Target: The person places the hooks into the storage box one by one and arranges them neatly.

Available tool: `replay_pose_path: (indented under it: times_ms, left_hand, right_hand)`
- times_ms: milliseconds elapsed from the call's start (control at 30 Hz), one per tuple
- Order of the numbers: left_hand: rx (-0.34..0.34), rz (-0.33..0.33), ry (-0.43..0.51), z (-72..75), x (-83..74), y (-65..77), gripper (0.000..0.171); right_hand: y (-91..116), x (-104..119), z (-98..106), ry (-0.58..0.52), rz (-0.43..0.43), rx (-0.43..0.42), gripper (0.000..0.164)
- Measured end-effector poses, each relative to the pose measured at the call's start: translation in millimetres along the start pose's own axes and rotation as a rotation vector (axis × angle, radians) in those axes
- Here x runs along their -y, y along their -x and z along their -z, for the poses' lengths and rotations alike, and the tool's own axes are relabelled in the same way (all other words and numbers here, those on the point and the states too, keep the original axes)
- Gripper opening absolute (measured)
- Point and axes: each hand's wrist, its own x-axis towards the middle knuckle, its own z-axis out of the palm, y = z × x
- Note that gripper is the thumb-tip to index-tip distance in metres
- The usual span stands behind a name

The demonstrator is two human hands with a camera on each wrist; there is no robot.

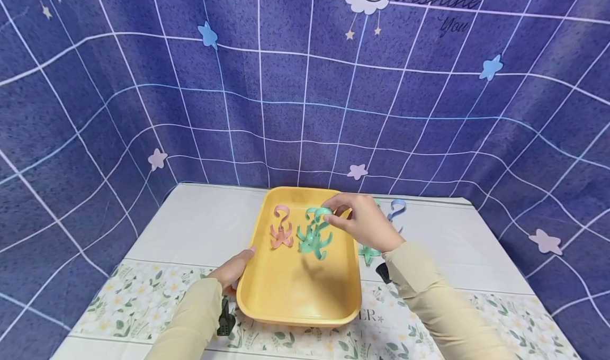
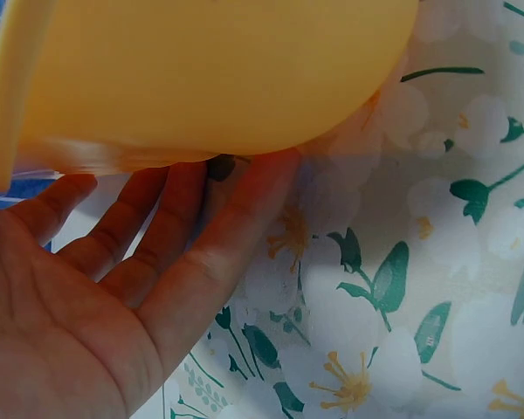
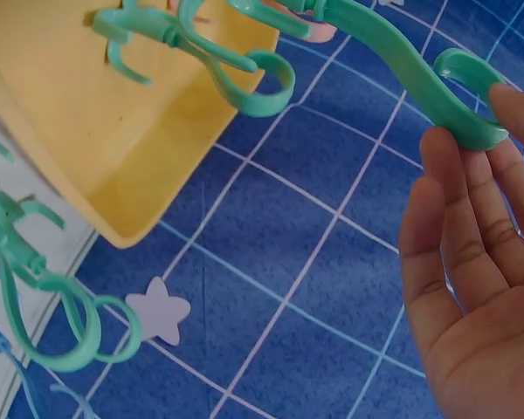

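Note:
My right hand (image 1: 364,219) pinches the curved top of a green claw hook (image 3: 410,70) between thumb and fingers, holding it above the yellow tray (image 1: 281,296). In the tray, another green hook (image 3: 218,74) lies partly behind the held one. A pink claw hook (image 1: 281,235) rests in the tray to their left. My left hand (image 1: 233,269) holds the tray's left side, its thumb at the rim. In the left wrist view, the fingers (image 2: 218,253) reach under the tray's edge.
Right of the tray lie green hooks (image 3: 61,323) and a blue hook (image 1: 397,210), partly hidden by my right hand in the head view. A floral cloth (image 1: 157,291) covers the table. A blue grid curtain (image 1: 286,122) stands behind and at both sides.

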Motion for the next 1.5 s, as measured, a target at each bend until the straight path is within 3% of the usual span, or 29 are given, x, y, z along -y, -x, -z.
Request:
replay_pose_path:
  times_ms: [667, 1067, 1500]
  left_hand:
    - [0.008, -0.014, 0.012, -0.7, 1.1, -1.0, 0.060]
    - [0.003, 0.004, 0.021, 0.0, 2.0, -2.7, 0.062]
    - [-0.007, -0.005, 0.006, -0.9, 3.3, -3.1, 0.064]
  right_hand:
    - [-7.0, -3.2, -37.4, -0.051, 0.060, -0.006, 0.019]
    - [-11.7, -3.2, -59.0, -0.026, 0.080, 0.003, 0.013]
    - [-17.2, -1.6, -83.8, -0.050, 0.012, 0.022, 0.011]
